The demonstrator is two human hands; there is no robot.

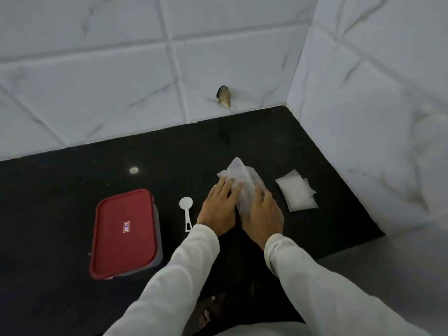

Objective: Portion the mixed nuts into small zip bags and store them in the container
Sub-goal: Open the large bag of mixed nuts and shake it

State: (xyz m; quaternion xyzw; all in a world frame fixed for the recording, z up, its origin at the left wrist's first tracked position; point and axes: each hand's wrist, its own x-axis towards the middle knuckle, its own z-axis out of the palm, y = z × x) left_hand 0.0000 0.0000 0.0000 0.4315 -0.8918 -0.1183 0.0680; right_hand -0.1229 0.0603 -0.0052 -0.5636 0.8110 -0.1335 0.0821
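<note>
Both hands, left hand point(219, 209) and right hand point(263, 213), gripping crumpled nut bag point(242, 183), scoop point(186, 213) just left, lidded container point(124, 235) further left, zip bags point(297, 191) right

Both hands, left point(218, 209) and right point(263, 214), are bare; long, loose white sleeves point(315, 275) end in gathered cuffs at the wrists.

Both hands, left point(218, 209) and right point(263, 213), cover the lower half of a crumpled clear bag point(238, 177), contents unreadable. The lid point(123, 232) hides the container's inside; its label is too small to read. Sleeves point(315, 282) run off the bottom edge.
</note>
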